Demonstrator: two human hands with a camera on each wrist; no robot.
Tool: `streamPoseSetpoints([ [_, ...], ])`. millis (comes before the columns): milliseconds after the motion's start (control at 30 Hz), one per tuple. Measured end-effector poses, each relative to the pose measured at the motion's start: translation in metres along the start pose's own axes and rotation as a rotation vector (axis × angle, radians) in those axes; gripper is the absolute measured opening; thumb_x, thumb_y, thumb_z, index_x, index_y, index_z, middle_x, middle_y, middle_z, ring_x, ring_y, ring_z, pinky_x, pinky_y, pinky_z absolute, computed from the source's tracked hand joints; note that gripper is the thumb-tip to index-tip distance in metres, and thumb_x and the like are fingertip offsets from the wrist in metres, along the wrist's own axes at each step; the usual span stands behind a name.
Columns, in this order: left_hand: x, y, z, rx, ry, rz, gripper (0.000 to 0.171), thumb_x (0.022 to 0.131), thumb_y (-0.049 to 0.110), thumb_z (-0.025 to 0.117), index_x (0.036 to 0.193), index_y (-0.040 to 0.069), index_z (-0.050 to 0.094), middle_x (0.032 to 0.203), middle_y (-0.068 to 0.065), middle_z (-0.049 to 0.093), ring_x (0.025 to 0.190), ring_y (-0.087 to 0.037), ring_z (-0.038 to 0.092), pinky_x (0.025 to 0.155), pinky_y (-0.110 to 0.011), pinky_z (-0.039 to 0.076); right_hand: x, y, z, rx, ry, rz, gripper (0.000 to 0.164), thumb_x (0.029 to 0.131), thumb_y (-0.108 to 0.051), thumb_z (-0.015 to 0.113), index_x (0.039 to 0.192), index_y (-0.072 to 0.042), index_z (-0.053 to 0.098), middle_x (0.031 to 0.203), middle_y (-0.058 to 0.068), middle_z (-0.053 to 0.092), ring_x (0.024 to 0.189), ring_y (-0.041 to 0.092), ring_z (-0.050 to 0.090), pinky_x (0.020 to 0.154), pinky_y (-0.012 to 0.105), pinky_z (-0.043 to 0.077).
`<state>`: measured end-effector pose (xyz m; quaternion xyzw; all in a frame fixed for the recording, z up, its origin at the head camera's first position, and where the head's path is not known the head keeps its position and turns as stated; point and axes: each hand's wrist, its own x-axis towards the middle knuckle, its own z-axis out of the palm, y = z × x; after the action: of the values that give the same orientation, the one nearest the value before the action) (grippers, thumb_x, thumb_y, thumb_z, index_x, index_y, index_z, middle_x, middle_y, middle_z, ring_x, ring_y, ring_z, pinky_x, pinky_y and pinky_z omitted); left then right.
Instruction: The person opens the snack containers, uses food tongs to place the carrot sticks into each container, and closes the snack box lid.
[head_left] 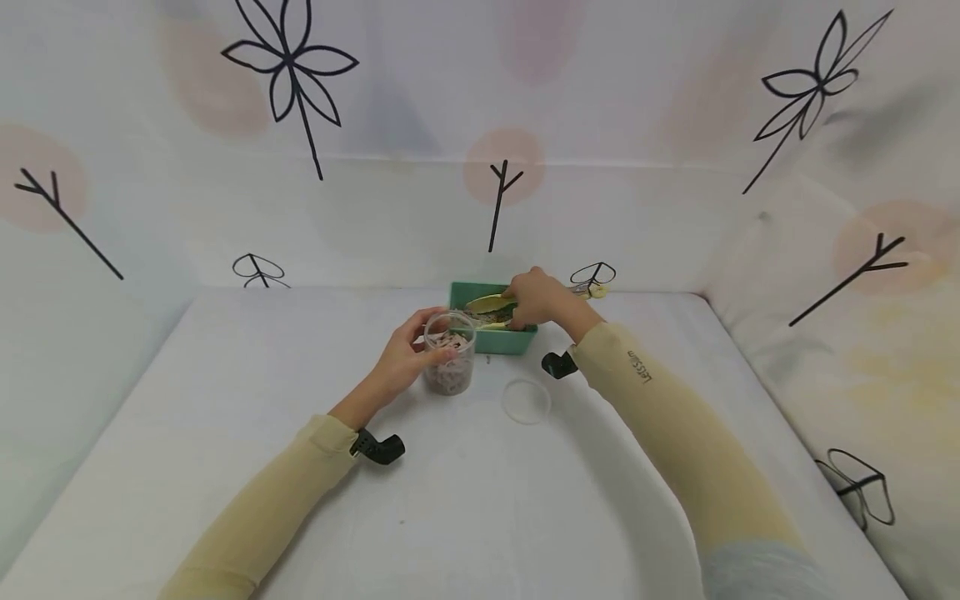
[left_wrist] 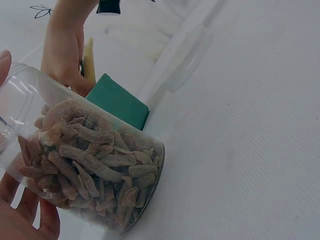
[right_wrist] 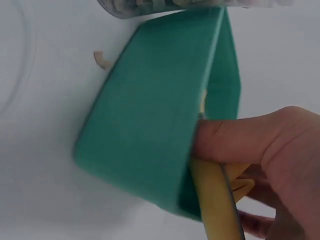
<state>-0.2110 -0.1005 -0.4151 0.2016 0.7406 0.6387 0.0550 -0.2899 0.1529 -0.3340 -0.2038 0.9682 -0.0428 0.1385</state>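
A clear plastic jar (head_left: 450,379), partly filled with brownish dried pieces (left_wrist: 100,165), stands roughly upright in the grip of my left hand (head_left: 405,354). Its mouth is uncovered. Just beyond and to the right is a green rectangular box (head_left: 508,342). Over that box my right hand (head_left: 538,297) holds yellow tongs (right_wrist: 215,200), whose two arms (head_left: 487,305) reach inside, spread apart. Thumb and fingers close around the tongs near the box's rim. Dark, speckled contents show in the box, partly hidden by hand and tongs.
A round clear lid (head_left: 527,402) lies on the white table (head_left: 420,508), in front of the green box. One small curved piece (right_wrist: 101,60) lies beside the box. Patterned white cloth walls (head_left: 405,217) rise behind the table and at both sides.
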Motion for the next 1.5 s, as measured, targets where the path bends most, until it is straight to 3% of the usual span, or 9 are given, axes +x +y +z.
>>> streamPoseSetpoints([
  [300,-0.001,-0.001,-0.002,0.002,0.000,0.035,0.065,0.090,0.010,0.075,0.147,0.010,0.044,0.139,-0.016,0.053,0.130,-0.031,0.046,0.107,-0.051,0.038,0.001,-0.003,0.015,0.066,0.090,-0.059,0.037,0.087,-0.013,0.073,0.124,-0.012,0.072,0.116,0.007,0.067,0.106,0.027,0.049,0.086,0.043,0.047],
  [467,0.000,-0.002,-0.001,-0.002,0.000,0.019,0.065,0.090,0.011,0.075,0.148,0.010,0.044,0.139,-0.016,0.052,0.130,-0.032,0.045,0.108,-0.052,0.036,-0.006,0.000,0.017,0.086,0.119,-0.063,0.033,0.088,-0.018,0.076,0.120,-0.012,0.074,0.112,0.005,0.069,0.103,0.026,0.050,0.082,0.041,0.048],
  [667,-0.002,-0.003,0.000,0.001,0.007,0.007,0.065,0.090,0.013,0.076,0.147,0.012,0.045,0.139,-0.016,0.053,0.129,-0.030,0.046,0.108,-0.051,0.036,-0.016,0.014,0.005,0.099,0.205,-0.091,0.036,0.085,-0.022,0.081,0.118,-0.008,0.074,0.118,0.008,0.070,0.106,0.029,0.053,0.091,0.045,0.046],
  [967,0.000,-0.004,-0.001,0.003,0.001,0.015,0.066,0.090,0.013,0.075,0.148,0.012,0.044,0.141,-0.017,0.051,0.131,-0.030,0.045,0.108,-0.052,0.036,-0.036,0.026,-0.010,0.290,0.266,-0.012,0.037,0.086,-0.016,0.080,0.121,-0.006,0.072,0.102,0.010,0.069,0.094,0.028,0.048,0.077,0.043,0.042],
  [1200,-0.001,-0.003,0.001,0.001,-0.003,0.011,0.066,0.090,0.011,0.075,0.148,0.010,0.043,0.142,-0.020,0.050,0.131,-0.033,0.045,0.108,-0.053,0.036,-0.036,0.043,0.007,0.218,0.236,-0.025,0.036,0.086,-0.019,0.080,0.119,-0.005,0.073,0.112,0.010,0.072,0.101,0.029,0.055,0.096,0.049,0.041],
  [1333,-0.001,-0.002,0.002,-0.004,-0.002,0.001,0.066,0.090,0.011,0.075,0.148,0.011,0.043,0.143,-0.021,0.049,0.131,-0.033,0.045,0.108,-0.052,0.036,-0.040,0.044,0.003,0.225,0.258,-0.020,0.036,0.085,-0.018,0.081,0.119,-0.006,0.074,0.111,0.009,0.072,0.095,0.027,0.051,0.086,0.044,0.042],
  [1400,-0.001,-0.001,0.002,-0.009,0.000,0.001,0.066,0.090,0.011,0.075,0.148,0.011,0.043,0.143,-0.022,0.049,0.131,-0.033,0.045,0.108,-0.053,0.036,-0.043,0.042,-0.004,0.231,0.273,-0.025,0.036,0.085,-0.016,0.081,0.118,-0.006,0.074,0.112,0.010,0.071,0.091,0.027,0.047,0.076,0.041,0.041],
  [1500,-0.001,0.000,0.001,-0.012,-0.001,0.002,0.067,0.090,0.010,0.075,0.149,0.010,0.042,0.143,-0.024,0.047,0.132,-0.034,0.044,0.109,-0.054,0.035,-0.049,0.037,-0.018,0.215,0.298,-0.052,0.036,0.084,-0.015,0.081,0.118,-0.006,0.074,0.114,0.010,0.071,0.088,0.025,0.045,0.073,0.039,0.038],
])
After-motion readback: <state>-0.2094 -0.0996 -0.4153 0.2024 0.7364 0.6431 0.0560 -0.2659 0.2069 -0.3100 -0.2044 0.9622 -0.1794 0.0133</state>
